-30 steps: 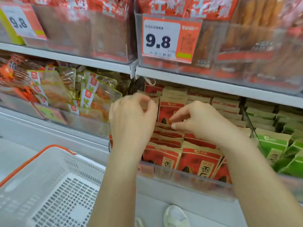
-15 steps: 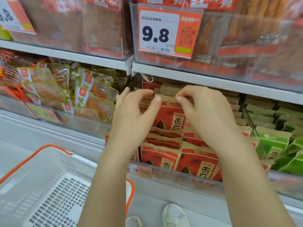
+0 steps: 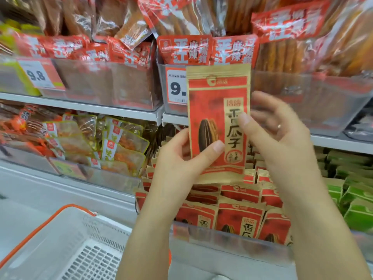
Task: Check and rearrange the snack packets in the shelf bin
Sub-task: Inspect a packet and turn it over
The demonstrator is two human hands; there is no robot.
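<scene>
The fingers of the left hand (image 3: 177,156) grasp a red and tan snack packet (image 3: 219,122) near its lower left corner, thumb pressed across the front face below the printed sunflower seed. The fingers of the right hand (image 3: 282,134) are spread and relaxed beside the packet's right edge; the thumb tip touches the front face, and the remaining fingers are blurred, so further contact cannot be confirmed. The packet is held upright at the centre of the frame, above the shelf bin (image 3: 232,242), and it covers part of a 9.8 price tag (image 3: 176,87) on the shelf above. The bin sits at lower centre with a clear front wall and holds rows of matching red packets (image 3: 240,219) standing upright. Green packets (image 3: 355,201) fill the adjoining section at the right edge. Clear-wrapped snacks (image 3: 121,142) lie in a bin at middle left. A white basket with an orange rim (image 3: 66,245) occupies the lower left corner.
</scene>
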